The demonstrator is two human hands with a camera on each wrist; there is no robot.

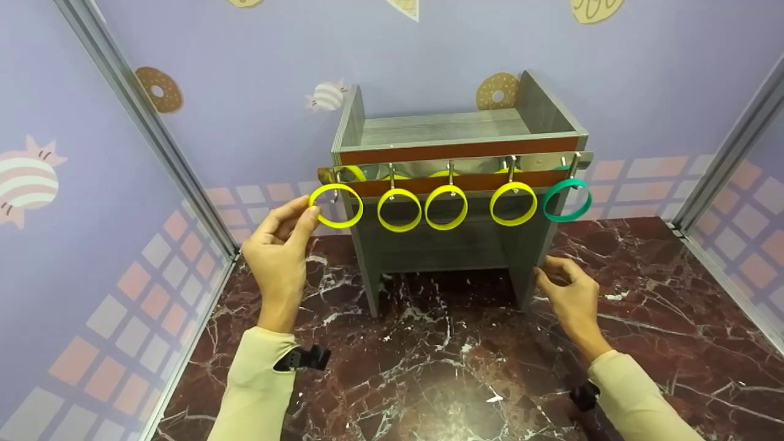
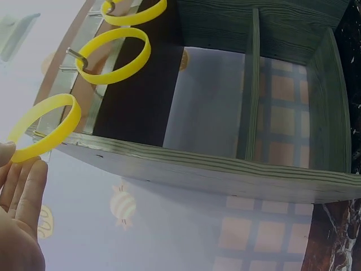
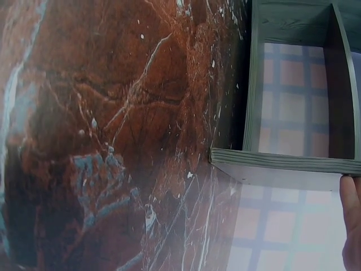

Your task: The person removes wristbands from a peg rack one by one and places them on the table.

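Note:
In the head view my left hand (image 1: 278, 257) pinches the leftmost yellow wristband (image 1: 336, 225) between thumb and fingers. This band hangs round the left end hook of a metal rail (image 1: 539, 162); the left wrist view shows the same wristband (image 2: 66, 125) by the hook tip. To its right, other yellow wristbands (image 1: 399, 229) hang on hooks, and a green wristband (image 1: 567, 218) is on the right end hook. My right hand (image 1: 569, 291) is low at the shelf's right side panel (image 1: 520, 269). In the right wrist view a finger (image 3: 351, 203) touches this panel's outer face.
The grey wooden shelf (image 1: 441, 245) stands on a dark red marbled surface (image 1: 429, 367), with the rail across its upper front. Purple patterned walls (image 1: 257, 92) enclose the back and both sides, with metal frame posts (image 1: 153, 128) at the corners.

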